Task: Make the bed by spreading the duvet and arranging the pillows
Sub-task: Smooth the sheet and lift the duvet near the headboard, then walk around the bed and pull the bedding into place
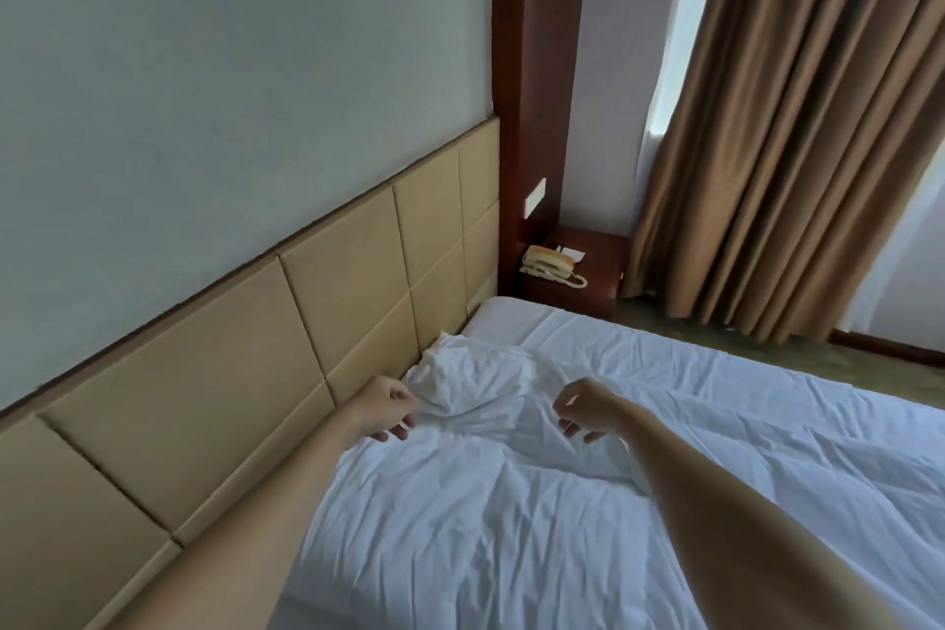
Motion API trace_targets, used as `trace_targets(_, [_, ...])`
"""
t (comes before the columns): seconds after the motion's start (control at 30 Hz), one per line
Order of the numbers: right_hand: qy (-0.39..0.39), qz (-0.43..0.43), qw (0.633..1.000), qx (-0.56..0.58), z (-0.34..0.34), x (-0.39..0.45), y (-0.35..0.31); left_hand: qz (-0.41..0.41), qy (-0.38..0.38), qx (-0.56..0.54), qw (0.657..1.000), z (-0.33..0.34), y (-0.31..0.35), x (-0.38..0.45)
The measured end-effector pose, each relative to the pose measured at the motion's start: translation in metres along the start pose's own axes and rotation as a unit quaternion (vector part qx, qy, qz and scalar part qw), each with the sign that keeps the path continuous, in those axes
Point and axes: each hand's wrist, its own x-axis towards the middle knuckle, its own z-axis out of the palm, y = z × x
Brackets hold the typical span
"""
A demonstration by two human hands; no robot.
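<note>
A white duvet [511, 517] lies wrinkled over the bed, its top part bunched into a crumpled heap [470, 384] near the headboard. My left hand [388, 412] hovers at the heap's left edge, fingers curled loosely and apart, holding nothing. My right hand [583, 409] hangs just right of the heap, fingers bent downward and apart, also holding nothing. Beyond the heap the white fitted sheet [588, 327] of the mattress shows. No pillow is in view.
A beige padded headboard [230, 384] runs along the left. A dark wooden bedside table [593, 292] with a cream telephone [549, 266] stands past the bed's far corner. Brown curtains [792, 143] hang at the right above carpet [767, 348].
</note>
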Motion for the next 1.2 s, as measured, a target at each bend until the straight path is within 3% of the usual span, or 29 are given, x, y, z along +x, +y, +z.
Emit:
trace_targets(0.33, [0.038, 0.027, 0.999, -0.009, 0.059, -0.176, -0.032, 0.084, -0.025, 0.034, 0.996, -0.030, -0.070, -0.134])
trace_targets(0.5, [0.055, 0.049, 0.997, 0.002, 0.094, -0.256, -0.018, 0.102, -0.056, 0.051, 0.992, -0.021, -0.102, -0.185])
trace_targets(0.83, [0.101, 0.138, 0.985, 0.027, 0.125, -0.408, 0.057, 0.151, -0.148, 0.090, 0.973, 0.054, -0.112, -0.260])
trace_targets(1.2, [0.125, 0.147, 0.980, -0.038, 0.134, -0.506, 0.155, 0.175, -0.164, 0.209, 0.948, 0.162, -0.108, -0.325])
